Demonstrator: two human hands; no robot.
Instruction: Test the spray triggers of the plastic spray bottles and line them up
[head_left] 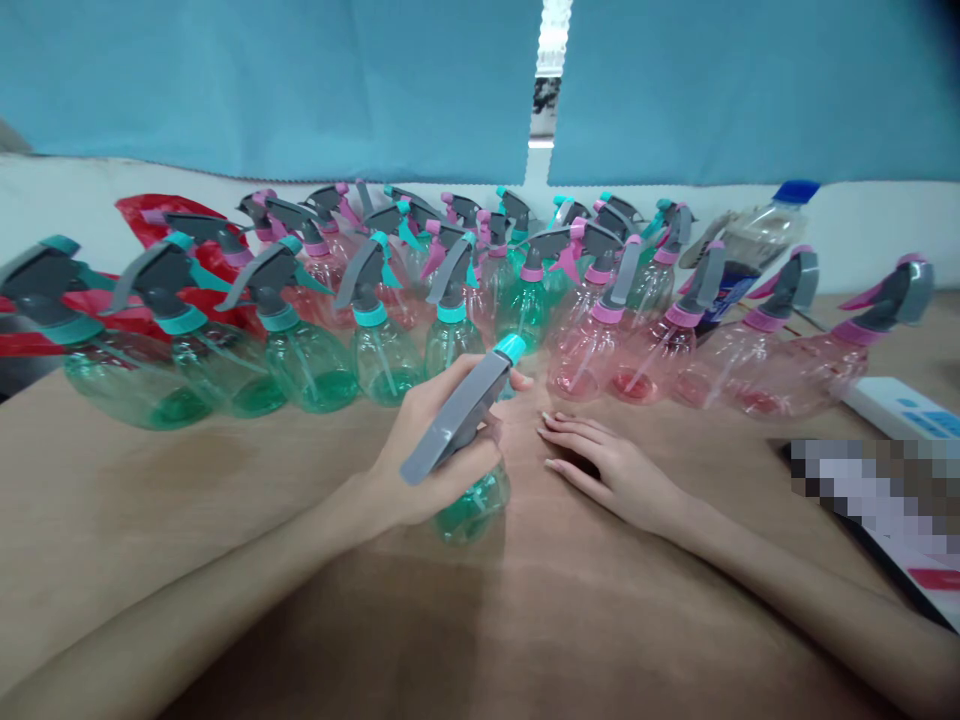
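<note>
My left hand is wrapped round the neck of a green spray bottle, which has a grey trigger head and a turquoise nozzle pointing away and to the right. The hand hides the trigger and collar of this bottle. To its right, my right hand rests on the wooden table, fingers stretched out and holding nothing. Beyond both hands stand rows of spray bottles, green ones with turquoise collars mostly on the left and pink ones with pink collars on the right. Some have a little coloured liquid at the bottom.
A red plastic bag lies behind the left bottles. At the back right leans a clear plastic bottle with a blue cap. A white box and a dark-edged item, partly blurred out, lie on the right. Blue cloth hangs behind.
</note>
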